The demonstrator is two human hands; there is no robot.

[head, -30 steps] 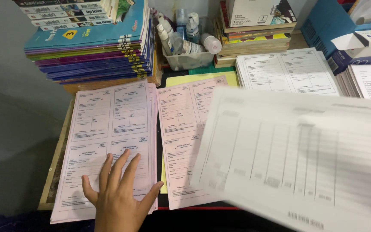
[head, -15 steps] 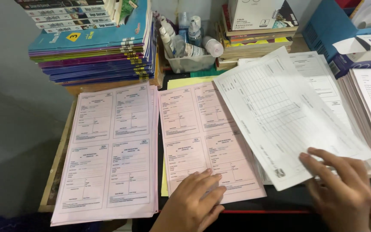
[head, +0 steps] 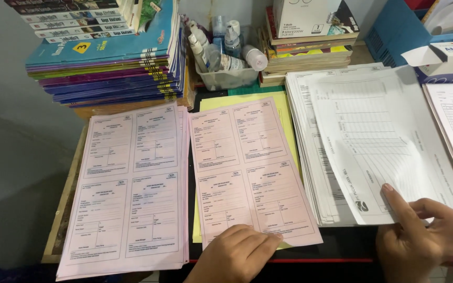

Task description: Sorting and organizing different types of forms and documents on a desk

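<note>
- Head view, looking down on a crowded counter (head: 66,209) covered with paper stacks.
- Left hand (head: 237,254), near centre: fingers lie flat on the near edge of the pink form sheet (head: 250,167); grip open, pressing down, nothing clasped.
- The pink form sheet lies on a yellow sheet (head: 284,112) that shows past its far and right edges.
- Right hand (head: 420,233), near right: index finger and thumb pinch the near edge of the white table sheet (head: 389,141); grip closed on that sheet.
- The white table sheet lies tilted over the white form stack (head: 315,157), right of the pink sheet.
- Far left of these: a pink form stack (head: 127,183), square to the counter edge.
- Far side: pile of coloured books (head: 106,57), a clear tub of small bottles (head: 226,50), a stack of books with a box (head: 310,36), a blue carton (head: 394,29).
</note>
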